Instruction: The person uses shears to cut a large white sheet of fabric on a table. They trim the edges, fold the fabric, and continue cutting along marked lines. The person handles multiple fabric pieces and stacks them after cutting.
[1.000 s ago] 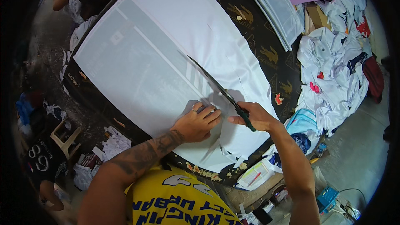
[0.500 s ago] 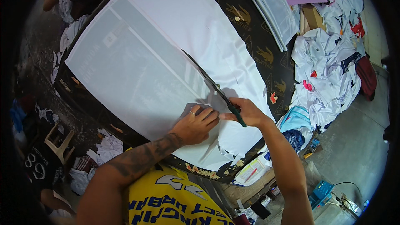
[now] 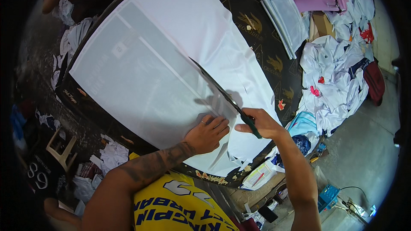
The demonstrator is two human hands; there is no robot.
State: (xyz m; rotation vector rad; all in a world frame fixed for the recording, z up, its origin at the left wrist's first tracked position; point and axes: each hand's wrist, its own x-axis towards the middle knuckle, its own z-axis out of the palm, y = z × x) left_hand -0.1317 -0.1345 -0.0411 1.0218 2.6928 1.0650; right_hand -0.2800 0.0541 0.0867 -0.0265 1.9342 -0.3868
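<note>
A large sheet of white fabric (image 3: 192, 8) covers most of the dark table; a broad grey panel (image 3: 141, 85) with pale stripes shows on it. My right hand (image 3: 266, 124) is closed around the green handle of long dark scissors (image 3: 220, 87). Their blades slant away to the upper left over the cloth, beside the panel's striped right border, and look closed or nearly so. My left hand (image 3: 207, 135) sits on the near part of the fabric with its fingers bent and pressed to the cloth near the cut edge. Its thumb is hidden.
Folded clear plastic packs (image 3: 282, 21) lie on the table's far right corner. Beyond them are a pink case (image 3: 317, 1) and a heap of white cloth (image 3: 334, 68). Papers (image 3: 259, 174) lie at the near edge. A beige plastic stool (image 3: 61, 149) stands at left.
My right hand and the scissors have shifted slightly right and nearer to me. My left hand has moved slightly nearer too, and a gap now separates the hands.
</note>
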